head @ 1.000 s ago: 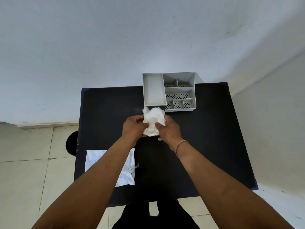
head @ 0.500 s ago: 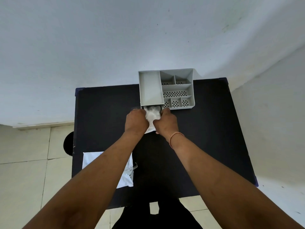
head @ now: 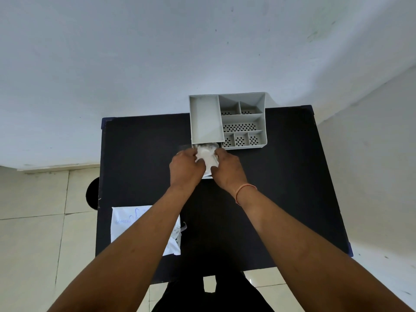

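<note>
A grey plastic organizer [head: 206,119] with several compartments stands at the far edge of the black table [head: 281,188]. Just in front of its near left corner, both hands hold a crumpled white bag or cloth [head: 208,157]. My left hand [head: 185,168] grips its left side and my right hand [head: 227,171] grips its right side, fingers curled round it. The top of the white bundle touches or enters an opening at the organizer's near end; which one I cannot tell.
A white plastic bag [head: 126,221] with blue print lies at the table's near left, partly under my left forearm. A dark round object [head: 92,192] sits on the tiled floor left of the table. White walls stand behind and to the right.
Both hands have moved the white bundle away from me, up to the organizer's near end, and squeezed it smaller.
</note>
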Demonstrator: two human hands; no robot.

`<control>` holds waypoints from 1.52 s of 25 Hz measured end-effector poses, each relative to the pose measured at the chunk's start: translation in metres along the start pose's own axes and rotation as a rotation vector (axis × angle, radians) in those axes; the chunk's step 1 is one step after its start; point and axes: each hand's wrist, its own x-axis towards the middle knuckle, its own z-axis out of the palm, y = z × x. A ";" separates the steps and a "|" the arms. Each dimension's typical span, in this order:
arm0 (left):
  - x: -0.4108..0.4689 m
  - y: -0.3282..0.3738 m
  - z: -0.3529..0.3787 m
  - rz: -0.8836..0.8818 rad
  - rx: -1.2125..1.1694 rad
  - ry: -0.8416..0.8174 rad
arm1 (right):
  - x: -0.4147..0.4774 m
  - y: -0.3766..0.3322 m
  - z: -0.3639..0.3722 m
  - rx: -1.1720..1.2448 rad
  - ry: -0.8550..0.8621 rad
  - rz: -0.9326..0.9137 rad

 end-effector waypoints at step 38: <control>0.012 -0.023 -0.002 0.408 0.631 -0.379 | -0.013 0.017 0.010 -0.546 -0.033 -0.239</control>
